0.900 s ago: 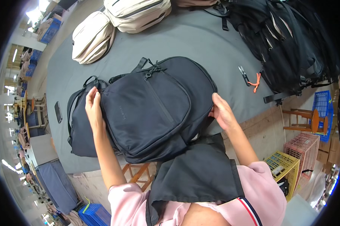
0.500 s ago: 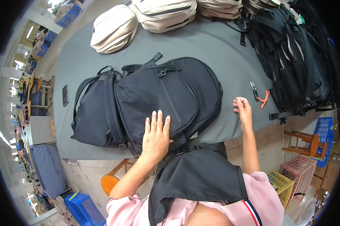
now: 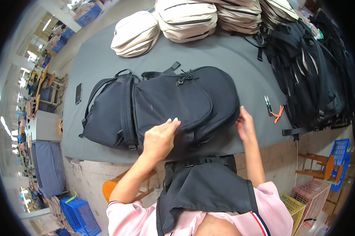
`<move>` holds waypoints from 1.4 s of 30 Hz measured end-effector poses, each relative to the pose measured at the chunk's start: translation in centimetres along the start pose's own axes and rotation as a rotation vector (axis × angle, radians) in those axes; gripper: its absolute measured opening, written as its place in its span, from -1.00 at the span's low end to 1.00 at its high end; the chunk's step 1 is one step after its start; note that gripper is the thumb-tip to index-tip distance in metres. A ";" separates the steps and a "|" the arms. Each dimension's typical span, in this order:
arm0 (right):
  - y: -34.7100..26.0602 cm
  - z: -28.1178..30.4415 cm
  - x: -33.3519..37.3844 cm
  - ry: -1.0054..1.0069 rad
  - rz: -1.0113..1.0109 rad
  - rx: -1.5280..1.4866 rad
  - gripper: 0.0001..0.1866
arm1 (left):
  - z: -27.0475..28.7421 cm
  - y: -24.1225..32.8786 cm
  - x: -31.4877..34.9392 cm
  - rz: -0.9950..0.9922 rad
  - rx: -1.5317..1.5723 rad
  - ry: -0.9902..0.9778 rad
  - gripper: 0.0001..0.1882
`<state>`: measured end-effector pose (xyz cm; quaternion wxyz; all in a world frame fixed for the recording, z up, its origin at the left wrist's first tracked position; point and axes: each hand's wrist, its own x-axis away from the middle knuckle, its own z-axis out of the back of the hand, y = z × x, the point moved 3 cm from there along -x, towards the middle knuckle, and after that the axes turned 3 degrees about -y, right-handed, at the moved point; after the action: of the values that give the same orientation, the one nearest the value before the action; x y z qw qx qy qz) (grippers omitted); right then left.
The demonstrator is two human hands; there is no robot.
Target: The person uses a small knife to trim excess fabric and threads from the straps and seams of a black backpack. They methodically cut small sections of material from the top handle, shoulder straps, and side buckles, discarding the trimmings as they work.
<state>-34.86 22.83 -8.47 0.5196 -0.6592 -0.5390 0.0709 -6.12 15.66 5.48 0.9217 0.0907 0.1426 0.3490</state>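
A large black backpack [image 3: 165,100] lies flat across the grey-covered table [image 3: 209,53], its top section folded out to the left. A clump of black cords [image 3: 186,78] sits on its far side. My left hand [image 3: 158,139] is at the near side of the front pocket, its fingers closed together on the fabric. At the rounded right end, my right hand [image 3: 246,126] has its fingers bent against the backpack's edge; its thumb side is partly hidden. To the right lie thread snips [image 3: 268,106] with an orange cord [image 3: 278,114].
Stacks of beige bags [image 3: 136,34] line the table's far edge. More black backpacks [image 3: 311,74] are piled at the right. A phone [image 3: 79,93] lies at the left. Below the table stand wooden stools [image 3: 111,190], a blue crate [image 3: 80,214] and a pink crate [image 3: 311,192].
My left hand has gone from lying flat with fingers spread to closing on the pocket fabric. My right hand has moved left from above the table to the backpack's edge.
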 end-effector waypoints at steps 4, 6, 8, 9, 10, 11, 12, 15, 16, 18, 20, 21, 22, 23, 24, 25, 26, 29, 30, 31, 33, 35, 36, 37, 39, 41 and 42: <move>-9.8 -2.7 3.2 -0.417 0.560 -0.037 -0.51 | 8.8 -1.2 -2.3 0.332 0.609 0.054 -0.86; -14.0 -4.5 5.4 -0.515 0.808 0.081 -0.31 | 10.1 -4.3 -1.9 0.490 1.371 0.181 -0.88; -16.2 -7.4 7.3 -0.552 1.030 0.166 -0.30 | 9.9 -5.8 -3.3 0.595 1.653 0.232 -0.88; -16.3 -9.1 8.0 -0.639 1.071 0.299 -0.31 | 8.9 -7.4 -2.5 0.671 1.464 0.243 -0.86; -15.6 -10.8 8.3 -0.733 1.098 0.431 -0.32 | 7.7 -9.3 -1.2 0.765 1.270 0.248 -0.83; -14.7 -11.8 8.5 -0.787 1.020 0.565 -0.31 | 6.4 -11.1 -0.6 0.842 1.099 0.230 -0.81; -12.8 -13.0 8.4 -0.853 0.985 0.660 -0.31 | 4.3 -13.0 0.2 0.832 1.070 0.253 -0.73; -5.9 -15.1 7.9 -0.902 0.801 1.053 -0.30 | 2.5 -14.6 0.2 0.788 1.047 0.302 -0.52; -2.2 -15.2 7.2 -0.876 0.746 1.151 -0.26 | 2.2 -15.1 0.4 0.749 1.020 0.302 -0.48; 2.0 -17.0 6.9 -0.836 0.909 1.566 -0.22 | 1.9 -15.8 1.8 0.676 0.846 0.206 -0.48; 4.7 -17.7 5.9 -0.846 0.930 1.606 -0.25 | 2.0 -14.1 1.9 0.530 0.357 -0.107 -0.44; 5.7 -18.1 5.6 -0.885 0.971 1.506 -0.24 | 1.3 -14.0 3.1 0.472 0.170 -0.237 -0.35; 6.2 -18.4 5.7 -0.888 1.036 1.473 -0.20 | 1.0 -13.6 4.0 0.379 0.032 -0.365 -0.30; 7.5 -18.6 5.5 -0.900 1.019 1.529 -0.19 | 0.6 -13.7 5.0 0.353 -0.080 -0.454 -0.31; 9.2 -18.5 5.3 -0.913 0.999 1.586 -0.18 | 0.2 -14.1 5.8 0.326 -0.192 -0.540 -0.33; 9.8 -19.2 5.5 -0.823 1.218 1.819 -0.16 | 0.1 -14.9 6.6 0.338 -0.132 -0.700 -0.38; 10.2 -18.7 6.0 -0.951 0.937 1.672 -0.18 | 0.3 -15.8 7.2 0.346 -0.072 -0.860 -0.42; 12.4 -17.6 7.2 -1.056 0.947 1.350 -0.18 | 2.7 -18.2 5.3 0.395 0.065 -0.775 -0.61; 12.2 -17.4 8.2 -1.122 0.906 1.182 -0.33 | 3.7 -18.2 3.3 0.435 0.068 -0.747 -0.63; 11.5 -17.1 9.3 -1.242 0.736 1.065 -0.44 | 4.1 -18.1 1.9 0.364 -0.037 -0.553 -0.73; 10.2 -14.9 10.1 -1.358 0.274 0.861 -0.57 | 4.0 -16.9 -2.0 0.245 -0.042 -0.299 -0.72; 8.1 -11.1 10.8 -1.229 -0.053 0.813 -0.64 | 2.6 -15.1 -4.1 0.128 0.129 -0.170 -0.63; 6.1 -9.6 11.7 -1.097 -0.088 0.863 -0.66 | 1.9 -13.5 -5.1 0.085 0.239 -0.197 -0.53; 4.5 -8.5 12.4 -0.903 -0.337 0.863 -0.67 | 1.0 -11.7 -5.4 0.020 0.400 -0.188 -0.45; 2.3 -5.0 13.3 -0.724 -0.308 1.148 -0.70 | -1.1 -7.8 -5.6 -0.121 0.641 -0.157 -0.31; 1.4 -2.2 13.8 -0.680 -0.095 1.606 -0.75 | -3.4 -3.8 -5.5 -0.311 0.717 -0.107 -0.26; 0.8 -1.3 13.7 -0.619 -0.179 1.786 -0.78 | -4.6 -2.1 -5.4 -0.425 0.723 -0.074 -0.27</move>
<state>-27.94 32.86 -2.10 0.6693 0.0736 -0.4480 0.5882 -10.17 10.86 1.70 0.8866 0.3892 0.2383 0.0754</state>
